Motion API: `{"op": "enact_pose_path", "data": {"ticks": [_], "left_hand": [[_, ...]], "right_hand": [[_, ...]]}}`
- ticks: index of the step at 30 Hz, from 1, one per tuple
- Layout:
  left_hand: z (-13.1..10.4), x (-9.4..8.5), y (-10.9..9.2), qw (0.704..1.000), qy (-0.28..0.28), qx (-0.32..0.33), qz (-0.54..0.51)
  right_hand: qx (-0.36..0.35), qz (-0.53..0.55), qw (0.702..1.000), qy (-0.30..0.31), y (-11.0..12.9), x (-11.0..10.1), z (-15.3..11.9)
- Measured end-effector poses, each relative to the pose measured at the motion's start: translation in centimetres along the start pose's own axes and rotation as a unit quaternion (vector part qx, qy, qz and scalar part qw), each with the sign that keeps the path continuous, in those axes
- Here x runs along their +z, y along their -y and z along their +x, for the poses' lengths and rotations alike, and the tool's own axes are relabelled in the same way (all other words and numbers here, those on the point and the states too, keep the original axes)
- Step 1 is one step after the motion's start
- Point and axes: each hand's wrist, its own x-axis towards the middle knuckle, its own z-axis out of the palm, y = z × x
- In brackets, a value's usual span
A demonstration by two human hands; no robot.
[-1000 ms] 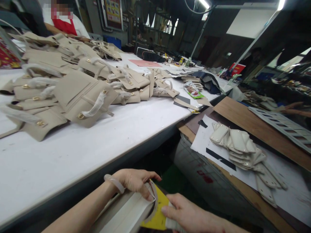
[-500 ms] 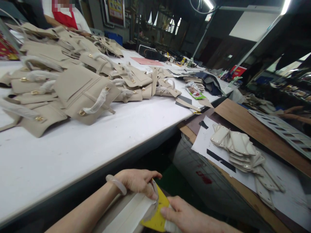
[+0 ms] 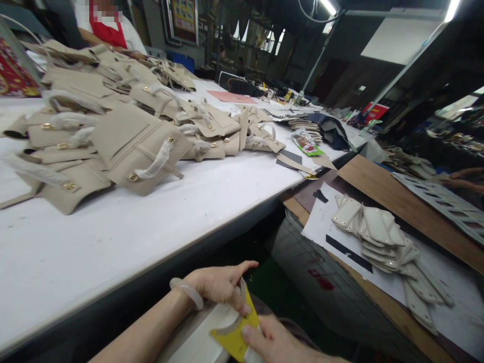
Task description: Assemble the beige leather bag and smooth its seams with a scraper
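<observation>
- Down at the frame's bottom edge, below the white surface, a pale cream leather panel runs from lower left toward upper right.
- Left hand pinches its curved end.
- Right hand grips a yellow card, flat against that end, tip pointing up.

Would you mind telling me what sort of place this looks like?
Most likely a handbag workshop or factory floor: beige handbags heaped on a long white worktable, stacked cream leather pieces on a side bench, and another person working nearby.
</observation>
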Motion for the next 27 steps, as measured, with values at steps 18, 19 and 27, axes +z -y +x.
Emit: {"op": "enact_pose_path", "data": {"ticks": [18, 19, 27], "left_hand": [[-5.0, 4.2, 1.6, 0.935, -0.316, 0.024, -0.158], [-5.6, 4.6, 1.6, 0.937, -0.317, 0.017, -0.146], [-6.5, 5.8, -0.1, 0.955, -0.292, 0.007, -0.059]], "right_hand": [[-0.064, 0.133, 0.978, -0.150, -2.6, 0.4, -0.9], [-0.081, 0.148, 0.966, -0.194, -2.3, 0.1, -0.8], [-0.064, 0.136, 0.975, -0.162, -1.8, 0.3, 4.4]]}}
